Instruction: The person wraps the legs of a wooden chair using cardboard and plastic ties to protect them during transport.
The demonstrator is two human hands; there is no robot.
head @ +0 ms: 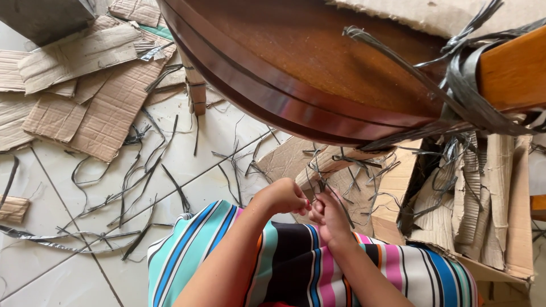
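1. Tiles [51,267] cover the floor, pale and glossy, littered with dark strips [131,176] and torn cardboard [85,91] at upper left.
2. Tabletop [296,68], round, dark red-brown wood, fills the upper middle of the view, its moulded rim curving down toward the right; one of its legs [196,94] shows beneath, standing on the tiles.
3. Box [500,227] of cardboard sits at the right, open, stuffed with crumpled corrugated sheets and more strips.
4. Beam [515,71], orange-brown wood, enters from the right edge just above the box; a thick bundle [463,85] of grey-black strips is wrapped around it, loose ends trailing across the tabletop.
5. Dress [296,267], striped in teal, black, pink, white and blue, covers the person's lap at the bottom centre.
6. Flap [335,170] of cardboard lies just beyond the hands, with short strip offcuts scattered over it.
7. Left hand [283,196] is curled shut, fingertips pinched together toward the other hand; it appears to grip the near end of a thin strip, though the view there is too small to be sure.
8. Right hand [330,213] is closed likewise, fingers bunched, touching the left hand at the fingertips.
9. Strip [325,186], thin and dark, rises from between the two hands above the lap and runs toward the flap.
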